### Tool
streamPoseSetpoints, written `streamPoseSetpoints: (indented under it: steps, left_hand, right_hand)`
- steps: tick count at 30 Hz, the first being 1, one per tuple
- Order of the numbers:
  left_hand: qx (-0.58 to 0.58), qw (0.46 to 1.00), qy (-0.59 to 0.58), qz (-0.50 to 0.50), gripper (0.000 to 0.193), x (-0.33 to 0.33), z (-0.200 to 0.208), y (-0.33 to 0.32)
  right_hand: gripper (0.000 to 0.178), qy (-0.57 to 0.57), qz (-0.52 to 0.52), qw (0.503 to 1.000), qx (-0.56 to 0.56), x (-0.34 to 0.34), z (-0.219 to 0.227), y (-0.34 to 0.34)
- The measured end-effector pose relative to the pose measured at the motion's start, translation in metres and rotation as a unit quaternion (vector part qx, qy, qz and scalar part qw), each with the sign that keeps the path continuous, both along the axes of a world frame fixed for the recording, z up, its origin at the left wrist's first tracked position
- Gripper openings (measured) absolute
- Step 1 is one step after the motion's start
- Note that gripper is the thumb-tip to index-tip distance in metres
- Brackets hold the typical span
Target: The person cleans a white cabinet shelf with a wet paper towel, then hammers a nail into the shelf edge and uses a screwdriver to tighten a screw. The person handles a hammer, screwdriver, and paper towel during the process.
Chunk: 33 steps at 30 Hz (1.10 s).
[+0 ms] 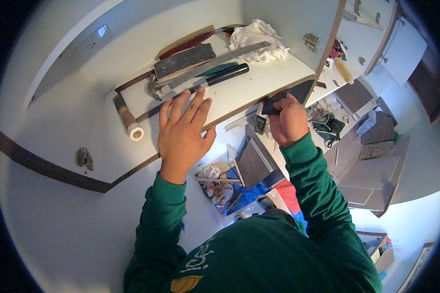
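Observation:
My left hand point(183, 134) lies with fingers spread on the front of the white cabinet shelf point(264, 80). Its fingertips reach a long, dark tool with a black handle point(227, 75), without closing round it. At the shelf's brown front edge, toward the right, my right hand point(289, 119) is closed on a dark, flat sheet point(298, 94) that looks like sandpaper. The sheet rests against the edge near the cabinet's side panel; my fingers partly hide it. Left of my left hand lies a short brown cylinder with a pale ring end point(128, 117).
Behind my left hand lie a grey metal strip point(215, 63), a black block point(186, 61), a reddish block point(187, 42) and a crumpled white cloth point(260, 40). Metal hinges point(311, 42) stick out from the side panels. Far below are a cluttered counter and a blue sheet point(252, 193).

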<state>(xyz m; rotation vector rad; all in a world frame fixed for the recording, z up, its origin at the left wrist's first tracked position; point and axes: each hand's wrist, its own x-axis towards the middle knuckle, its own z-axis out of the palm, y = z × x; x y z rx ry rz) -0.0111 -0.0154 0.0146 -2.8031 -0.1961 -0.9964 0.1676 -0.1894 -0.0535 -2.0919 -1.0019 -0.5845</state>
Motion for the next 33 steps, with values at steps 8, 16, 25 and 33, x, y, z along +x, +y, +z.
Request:
streamPoseSetpoints:
  steps: [8, 16, 25, 33]
  left_hand:
    - [-0.008, 1.0, 0.013, 0.005, 0.056, -0.001, -0.001, 0.003]
    - [-0.004, 1.0, 0.026, 0.015, 0.06, -0.004, 0.003, 0.002]
    - [-0.02, 1.0, 0.017, 0.013, 0.063, -0.003, -0.003, 0.004]
    - [0.002, 1.0, 0.004, 0.017, 0.058, -0.005, -0.001, 0.002]
  right_hand:
    - [0.015, 0.364, 0.192, 0.847, 0.337, -0.021, -0.06, 0.047]
    - [0.029, 0.094, 0.075, 0.992, 0.038, -0.065, -0.035, 0.034]
    - [0.012, 0.025, 0.122, 0.991, 0.039, -0.086, 0.016, 0.03]
    - [0.02, 0.148, -0.045, 0.988, -0.01, 0.027, -0.001, -0.061]
